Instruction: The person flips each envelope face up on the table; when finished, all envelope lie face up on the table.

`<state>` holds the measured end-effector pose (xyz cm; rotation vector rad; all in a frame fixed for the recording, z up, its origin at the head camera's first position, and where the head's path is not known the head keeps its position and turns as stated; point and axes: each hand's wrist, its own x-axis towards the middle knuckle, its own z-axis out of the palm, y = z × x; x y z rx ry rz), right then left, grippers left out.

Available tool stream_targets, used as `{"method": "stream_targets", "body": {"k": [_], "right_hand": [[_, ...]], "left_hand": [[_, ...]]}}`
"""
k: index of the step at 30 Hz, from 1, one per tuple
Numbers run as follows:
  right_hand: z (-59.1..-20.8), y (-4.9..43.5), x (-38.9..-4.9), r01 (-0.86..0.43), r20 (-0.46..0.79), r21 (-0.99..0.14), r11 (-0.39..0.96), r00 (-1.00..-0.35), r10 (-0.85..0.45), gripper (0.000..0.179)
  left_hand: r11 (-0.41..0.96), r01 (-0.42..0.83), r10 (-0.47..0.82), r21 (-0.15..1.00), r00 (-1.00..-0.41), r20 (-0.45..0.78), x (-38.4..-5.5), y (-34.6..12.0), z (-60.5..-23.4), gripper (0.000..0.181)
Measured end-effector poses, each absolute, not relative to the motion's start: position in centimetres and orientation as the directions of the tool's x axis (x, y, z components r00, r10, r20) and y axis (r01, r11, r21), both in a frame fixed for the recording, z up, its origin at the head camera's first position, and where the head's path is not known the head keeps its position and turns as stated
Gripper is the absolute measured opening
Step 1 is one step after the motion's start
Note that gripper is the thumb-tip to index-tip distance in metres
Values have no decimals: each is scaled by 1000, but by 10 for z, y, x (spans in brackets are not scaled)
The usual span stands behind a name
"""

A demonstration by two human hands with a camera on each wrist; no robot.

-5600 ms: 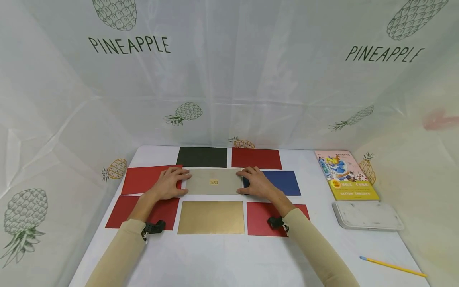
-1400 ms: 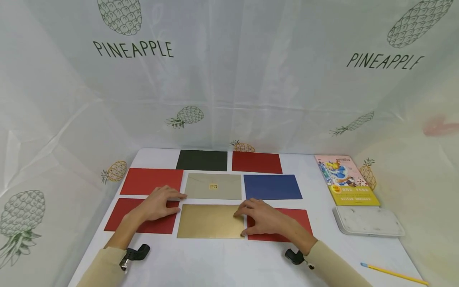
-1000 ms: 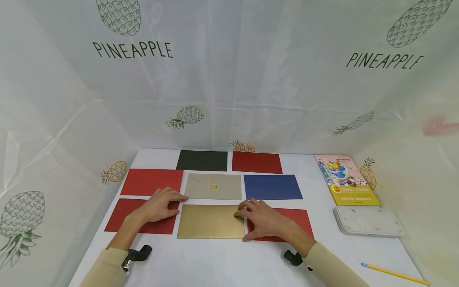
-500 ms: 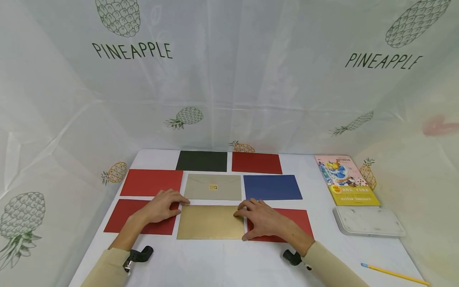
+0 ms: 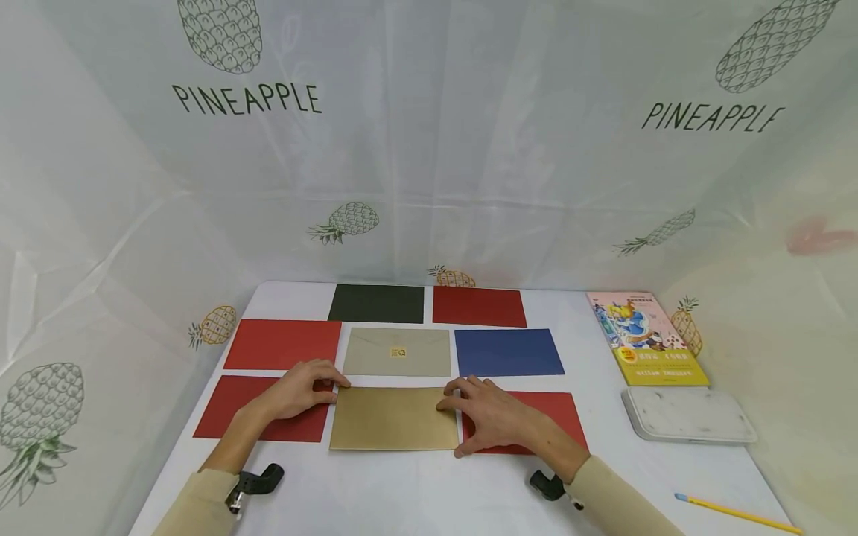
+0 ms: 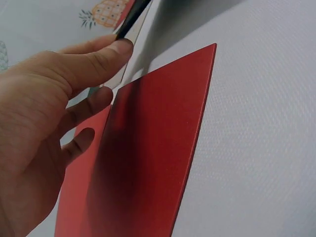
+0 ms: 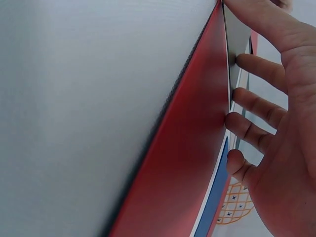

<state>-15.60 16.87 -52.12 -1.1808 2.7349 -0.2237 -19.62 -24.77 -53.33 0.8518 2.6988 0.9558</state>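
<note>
A gold envelope [image 5: 394, 418] lies at the middle of the front row in the head view. At its left edge is my left hand [image 5: 291, 393]; in the left wrist view its thumb and forefinger pinch the envelope's raised, shadowed edge [image 6: 133, 19]. My right hand [image 5: 499, 418] holds the right end, forefinger over the top and thumb at the near corner. A dark red envelope [image 5: 264, 409] lies under the left hand, and a red one [image 5: 550, 417] partly under the right. Behind the gold piece lies a grey envelope [image 5: 375, 357] with a small yellow sticker.
Further rectangles lie flat: bright red [image 5: 281, 342], dark green [image 5: 378, 304], deep red [image 5: 479, 307] and blue [image 5: 509, 352]. A picture book [image 5: 646, 339], a pale case [image 5: 690, 415] and a yellow pencil [image 5: 737, 514] line the right side of the white table [image 5: 375, 491].
Both hands have come from the grey envelope to the gold one in front. The left hand has since reached the gold envelope's left edge, which now looks slightly raised; the right hand has barely moved.
</note>
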Motion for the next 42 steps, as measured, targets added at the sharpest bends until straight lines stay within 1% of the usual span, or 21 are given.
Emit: {"method": "stream_targets", "body": {"k": [4, 13, 17, 20, 23, 27, 29, 31, 34, 36, 39, 41, 42], "right_hand": [[-521, 169, -155, -717, -73, -193, 669, -670, -739, 75], [-517, 170, -154, -728, -69, -224, 648, -652, -755, 70], [-511, 172, -155, -750, -54, -229, 620, -626, -778, 64], [-505, 173, -155, -769, -27, -250, 589, -602, -798, 55], [-501, 175, -156, -796, 45, -277, 539, -571, -820, 41], [-499, 177, -160, -862, 232, -263, 433, -492, -839, 23], [-498, 178, -164, -887, 319, -233, 399, -457, -830, 19], [-497, 179, -167, -898, 391, -214, 385, -440, -809, 20], [-495, 180, -171, -893, 466, -195, 406, -448, -763, 21], [-494, 181, -173, -878, 505, -201, 435, -473, -722, 24], [-493, 181, -174, -840, 534, -241, 486, -533, -656, 28], [-493, 181, -174, -804, 533, -296, 515, -587, -610, 30], [-493, 181, -174, -783, 528, -331, 526, -616, -585, 30]], "left_hand": [[625, 440, 552, 645, -833, 34, -196, -249, -533, 28], [594, 419, 549, 686, -835, 35, -196, -252, -531, 26], [591, 409, 541, 696, -840, 34, -196, -253, -530, 26], [593, 380, 524, 710, -851, 17, -195, -254, -530, 27], [584, 370, 515, 722, -857, 23, -194, -255, -531, 26], [571, 373, 504, 731, -863, 46, -193, -257, -532, 26], [575, 373, 494, 728, -868, 55, -194, -258, -532, 27], [581, 366, 482, 727, -875, 55, -193, -258, -532, 28], [580, 363, 466, 729, -882, 68, -192, -257, -531, 24], [582, 373, 458, 723, -885, 88, -192, -256, -531, 17], [583, 409, 447, 701, -883, 143, -192, -254, -531, 9], [584, 436, 439, 685, -879, 185, -192, -252, -531, 9], [582, 445, 433, 681, -878, 203, -192, -251, -530, 12]]}}
